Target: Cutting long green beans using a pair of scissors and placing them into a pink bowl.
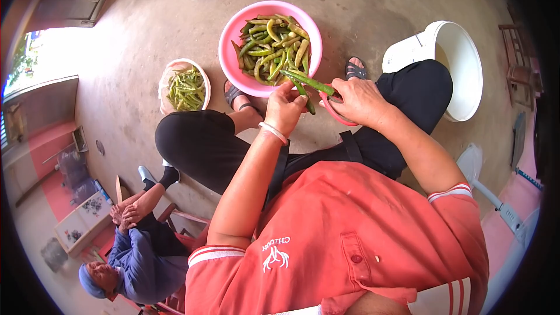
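Note:
My left hand (286,107), with a pale bangle at the wrist, pinches a green chili pepper (302,95). Red-handled scissors (336,111) are gripped in my right hand (361,100). A second long green pepper (308,80) runs from beside the right hand's fingers toward the left fingertips; which hand bears it I cannot tell. The scissor blades are mostly hidden behind the peppers and fingers. Just beyond both hands, a pink plastic basin (226,54) on the floor holds many whole green peppers (275,48).
A white-rimmed container (207,85) of slender green pieces (186,89) stands left of my foot. To the right is a large white bucket (457,74), tipped-looking through the lens. A seated person (144,249) is at lower left. A fan (498,201) stands at right.

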Available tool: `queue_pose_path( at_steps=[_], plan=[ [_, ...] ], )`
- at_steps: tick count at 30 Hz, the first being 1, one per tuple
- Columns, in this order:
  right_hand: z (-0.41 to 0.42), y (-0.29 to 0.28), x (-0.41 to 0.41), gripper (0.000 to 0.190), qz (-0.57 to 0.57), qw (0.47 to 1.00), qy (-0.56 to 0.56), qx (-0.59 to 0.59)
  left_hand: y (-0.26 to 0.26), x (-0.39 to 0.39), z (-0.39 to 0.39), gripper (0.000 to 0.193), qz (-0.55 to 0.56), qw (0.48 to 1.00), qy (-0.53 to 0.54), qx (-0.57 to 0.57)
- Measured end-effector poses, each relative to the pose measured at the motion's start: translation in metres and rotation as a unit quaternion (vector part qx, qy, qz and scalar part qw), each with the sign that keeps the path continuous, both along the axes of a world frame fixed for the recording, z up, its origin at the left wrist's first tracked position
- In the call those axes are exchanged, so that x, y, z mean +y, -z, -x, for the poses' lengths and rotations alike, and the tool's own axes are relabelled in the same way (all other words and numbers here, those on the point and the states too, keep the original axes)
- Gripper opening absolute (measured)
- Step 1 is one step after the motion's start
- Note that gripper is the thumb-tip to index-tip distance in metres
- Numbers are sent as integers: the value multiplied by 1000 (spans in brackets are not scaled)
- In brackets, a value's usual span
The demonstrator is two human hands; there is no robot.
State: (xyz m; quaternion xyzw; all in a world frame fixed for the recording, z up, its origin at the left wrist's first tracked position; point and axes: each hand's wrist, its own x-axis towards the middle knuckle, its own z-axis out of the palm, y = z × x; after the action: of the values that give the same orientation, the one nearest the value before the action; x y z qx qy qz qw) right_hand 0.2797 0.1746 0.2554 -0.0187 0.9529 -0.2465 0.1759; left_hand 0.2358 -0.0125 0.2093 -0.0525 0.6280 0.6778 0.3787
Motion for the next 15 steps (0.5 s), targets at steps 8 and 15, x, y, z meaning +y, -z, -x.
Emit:
queue_pose_path(
  at_steps=[8, 15],
  plan=[
    [32, 11, -6, 43, 19, 999, -10, -26, 17, -12, 25, 37, 3, 999, 37, -25],
    [73, 54, -5, 47, 44, 995, -44, -83, 26, -23, 53, 39, 7, 991, -20, -136]
  ],
)
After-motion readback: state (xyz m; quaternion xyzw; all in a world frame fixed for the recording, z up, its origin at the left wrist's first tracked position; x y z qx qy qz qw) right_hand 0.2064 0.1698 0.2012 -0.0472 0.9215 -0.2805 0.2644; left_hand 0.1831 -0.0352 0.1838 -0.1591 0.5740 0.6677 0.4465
